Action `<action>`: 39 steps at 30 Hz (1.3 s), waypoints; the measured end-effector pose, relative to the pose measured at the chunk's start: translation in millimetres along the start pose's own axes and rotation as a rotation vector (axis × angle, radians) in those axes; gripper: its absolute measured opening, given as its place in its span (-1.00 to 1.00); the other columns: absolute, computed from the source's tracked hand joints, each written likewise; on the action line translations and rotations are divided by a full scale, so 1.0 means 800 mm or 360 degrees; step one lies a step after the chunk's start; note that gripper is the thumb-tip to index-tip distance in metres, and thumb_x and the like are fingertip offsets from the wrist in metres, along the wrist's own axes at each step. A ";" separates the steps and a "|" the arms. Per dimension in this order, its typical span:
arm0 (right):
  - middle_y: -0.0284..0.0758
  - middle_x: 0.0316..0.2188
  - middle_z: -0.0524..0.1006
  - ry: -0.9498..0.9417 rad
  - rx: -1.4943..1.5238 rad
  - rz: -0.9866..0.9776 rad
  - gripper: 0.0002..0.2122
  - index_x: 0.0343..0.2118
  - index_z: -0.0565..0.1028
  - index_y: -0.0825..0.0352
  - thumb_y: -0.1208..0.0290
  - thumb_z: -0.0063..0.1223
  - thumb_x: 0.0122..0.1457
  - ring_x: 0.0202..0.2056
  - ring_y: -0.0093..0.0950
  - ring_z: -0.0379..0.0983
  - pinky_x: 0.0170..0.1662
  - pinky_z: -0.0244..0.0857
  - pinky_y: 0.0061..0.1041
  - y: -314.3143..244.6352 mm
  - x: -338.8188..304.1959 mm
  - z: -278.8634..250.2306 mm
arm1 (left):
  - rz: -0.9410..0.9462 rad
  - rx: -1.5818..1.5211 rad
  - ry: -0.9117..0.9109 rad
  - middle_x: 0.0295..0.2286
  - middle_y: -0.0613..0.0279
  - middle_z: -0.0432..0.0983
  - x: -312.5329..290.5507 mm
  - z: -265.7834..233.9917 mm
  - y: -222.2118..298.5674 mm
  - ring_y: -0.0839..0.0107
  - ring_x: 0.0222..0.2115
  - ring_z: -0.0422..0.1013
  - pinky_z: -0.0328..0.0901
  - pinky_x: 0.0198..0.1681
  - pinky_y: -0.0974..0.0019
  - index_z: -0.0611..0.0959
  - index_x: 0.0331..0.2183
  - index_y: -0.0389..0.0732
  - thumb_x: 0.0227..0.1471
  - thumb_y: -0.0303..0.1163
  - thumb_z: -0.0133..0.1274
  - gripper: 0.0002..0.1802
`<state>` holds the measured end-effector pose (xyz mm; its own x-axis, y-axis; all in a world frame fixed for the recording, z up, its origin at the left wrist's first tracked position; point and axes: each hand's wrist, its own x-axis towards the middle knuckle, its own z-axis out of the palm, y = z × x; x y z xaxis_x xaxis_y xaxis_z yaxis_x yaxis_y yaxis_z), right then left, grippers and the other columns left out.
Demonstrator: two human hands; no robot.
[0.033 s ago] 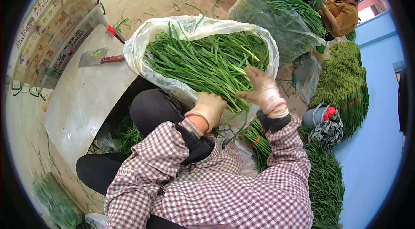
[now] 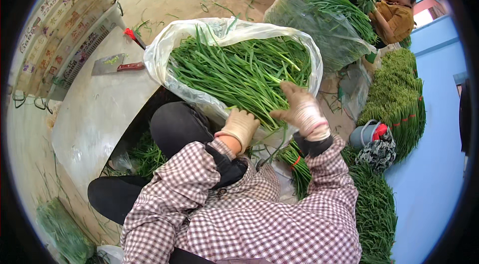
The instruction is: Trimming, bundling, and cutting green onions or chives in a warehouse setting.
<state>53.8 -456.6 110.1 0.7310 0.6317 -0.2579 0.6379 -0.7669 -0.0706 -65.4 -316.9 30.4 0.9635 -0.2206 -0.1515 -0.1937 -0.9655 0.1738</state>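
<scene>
A white plastic bag [image 2: 174, 32] full of long green garlic chives [image 2: 234, 72] stands in front of me. My left hand [image 2: 239, 129], in a pale glove, is closed at the bag's near rim beside the chives; what its curled fingers hold is hidden. Over the stem ends at the right of the bag is my right hand [image 2: 302, 109], also gloved. Its thumb and fingers are spread apart, with nothing seen between them. A bundle of green stems with a red band [image 2: 298, 164] lies below my right wrist.
At left, a cleaver [image 2: 112, 65] with a wooden handle and a red-handled knife [image 2: 132, 35] lie on a metal board [image 2: 110, 114]. Banded bundles [image 2: 394, 94], a grey bucket [image 2: 363, 134] and more greens [image 2: 371, 209] line the right. Another person [image 2: 394, 14] handles greens at upper right.
My right hand has shifted very slightly left, and my left hand barely left and down. The bag and chives look the same.
</scene>
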 end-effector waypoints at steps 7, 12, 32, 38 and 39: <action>-0.14 0.32 0.01 -0.0277 -0.0357 0.0445 0.07 0.34 -0.15 0.15 -0.08 0.31 -0.15 0.30 -0.23 -0.02 0.25 -0.01 -0.25 -0.055 -0.021 0.088 | 0.0331 0.0105 -0.0761 -0.39 0.25 0.64 -0.028 -0.015 0.021 0.32 -0.31 0.56 0.38 -0.31 0.22 0.74 -0.35 -0.05 -0.21 -0.34 0.22 -0.76; -0.13 0.30 0.06 -0.0267 -0.0374 0.0460 0.08 0.35 -0.19 0.07 0.02 0.35 -0.16 0.27 -0.20 0.05 0.25 0.05 -0.32 -0.032 0.005 0.114 | 0.0317 0.0080 -0.0668 -0.43 0.22 0.64 -0.039 -0.026 0.021 0.29 -0.36 0.57 0.38 -0.33 0.22 0.74 -0.39 -0.05 -0.22 -0.35 0.22 -0.79; -0.08 -0.04 0.49 -0.0174 0.0534 0.0175 -0.32 0.14 0.26 0.42 0.39 0.29 -0.09 -0.01 -0.30 0.44 0.06 0.30 -0.47 0.013 0.057 0.009 | -0.0518 -0.1713 0.0153 -0.27 0.02 0.59 -0.025 0.008 0.008 0.18 -0.25 0.54 0.41 -0.25 0.16 0.58 -0.11 -0.21 0.00 0.01 0.16 -0.45; -0.16 -0.34 0.58 -0.0080 0.0228 0.0128 -0.66 -0.07 0.42 0.29 0.25 0.08 0.13 -0.36 -0.24 0.56 -0.27 0.47 -0.34 -0.042 0.014 0.026 | -0.1274 -0.3996 -0.0311 0.15 -0.20 0.16 0.029 0.018 0.010 0.07 0.12 0.20 0.17 0.15 0.08 0.25 0.16 -0.33 -0.08 0.20 0.16 0.00; -0.21 -0.46 0.57 0.0022 -0.0008 0.0128 -0.77 -0.17 0.43 0.31 0.33 0.01 0.15 -0.46 -0.29 0.55 -0.41 0.44 -0.33 -0.059 -0.003 0.047 | -0.0844 -0.4263 -0.0268 0.19 -0.15 0.09 0.030 0.010 0.019 0.09 0.19 0.08 0.05 0.23 0.06 0.21 0.19 -0.33 -0.15 0.22 0.22 0.09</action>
<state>13.0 -426.4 77.7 0.7831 0.5697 -0.2493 0.5782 -0.8146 -0.0454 -46.6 -337.7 21.7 0.8077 -0.2944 -0.5108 0.4290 0.8878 0.1666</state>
